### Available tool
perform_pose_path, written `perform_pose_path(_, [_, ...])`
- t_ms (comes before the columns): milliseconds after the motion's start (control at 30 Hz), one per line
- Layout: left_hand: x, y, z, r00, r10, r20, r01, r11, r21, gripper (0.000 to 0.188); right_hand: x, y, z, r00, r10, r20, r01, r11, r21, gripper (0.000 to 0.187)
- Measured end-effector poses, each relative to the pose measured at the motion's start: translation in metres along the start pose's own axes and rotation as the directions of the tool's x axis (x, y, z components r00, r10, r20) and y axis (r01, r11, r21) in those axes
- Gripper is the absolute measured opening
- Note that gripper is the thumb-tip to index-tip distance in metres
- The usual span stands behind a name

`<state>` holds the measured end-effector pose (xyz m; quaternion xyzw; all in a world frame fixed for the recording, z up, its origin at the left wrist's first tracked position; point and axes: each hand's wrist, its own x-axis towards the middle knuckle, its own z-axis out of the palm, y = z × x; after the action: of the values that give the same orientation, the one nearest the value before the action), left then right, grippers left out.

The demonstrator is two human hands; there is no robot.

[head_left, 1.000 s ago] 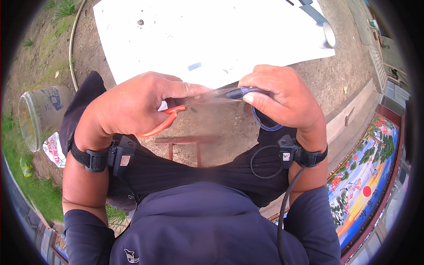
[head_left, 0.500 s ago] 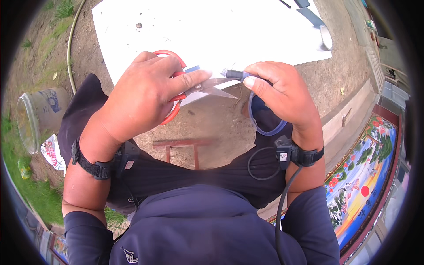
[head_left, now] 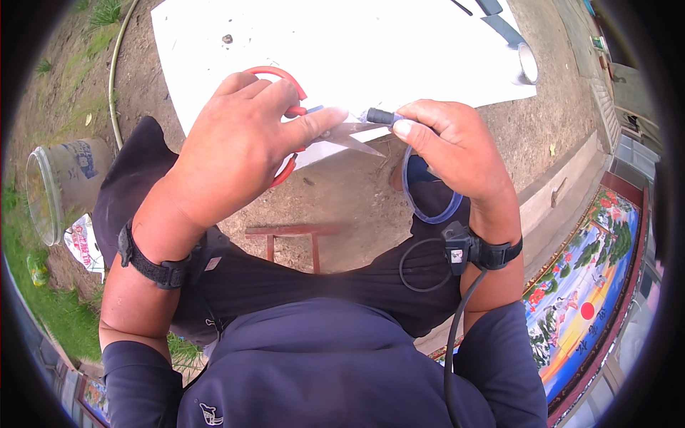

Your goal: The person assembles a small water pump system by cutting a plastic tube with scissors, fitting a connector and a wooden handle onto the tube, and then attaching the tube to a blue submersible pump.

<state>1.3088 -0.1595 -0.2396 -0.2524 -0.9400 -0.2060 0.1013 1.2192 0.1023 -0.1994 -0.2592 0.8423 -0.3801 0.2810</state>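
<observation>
Reading my view as a clock, I had my left grip (head_left: 232, 143) at ten and my right grip (head_left: 460, 150) at two. The left one was curled about the red-orange handles of a pair of scissors (head_left: 354, 141), the thumb stretched along beside the pivot; how the fingers lay underneath I could not tell. The blades stood parted at twelve, tips towards one. My right grip was closed to a pinch, thumb against fingers, on a slim dark blue piece (head_left: 382, 116) whose black end stuck out leftward, just above the blade tips. Whether steel and black end touched, I could not tell.

A translucent blue hoop (head_left: 432, 216) hung at three, below my right grip; I could not make out whether it was joined to the piece. Beyond, from eleven to one, spread a white surface (head_left: 285, 43), with a hollow roll (head_left: 526, 64) towards two. A clear bucket (head_left: 78, 178) lay tipped on its side between nine and ten.

I judged the scissors light and rigid, best held by the handle loops, clear of the edges. The slim piece seemed light too, probably a little yielding and smooth enough to twist, so a firm pinch well behind the black end looked the safest hold.
</observation>
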Motion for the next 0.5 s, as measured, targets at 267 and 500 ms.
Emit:
perform_pose_path(267, [-0.0034,0.0013,0.0017,0.999,-0.013,0.03,0.014,0.999,-0.034,0.056,0.0003,0.0016,0.0053,0.999,-0.032,-0.01,0.032,0.998,-0.056,0.02])
perform_pose_path(500, [-0.0069,0.0027,-0.0007,0.948,-0.134,0.289,0.274,0.806,-0.525,0.068,0.0012,0.0064,0.0078,0.958,-0.257,-0.125,0.218,0.939,-0.265,0.02])
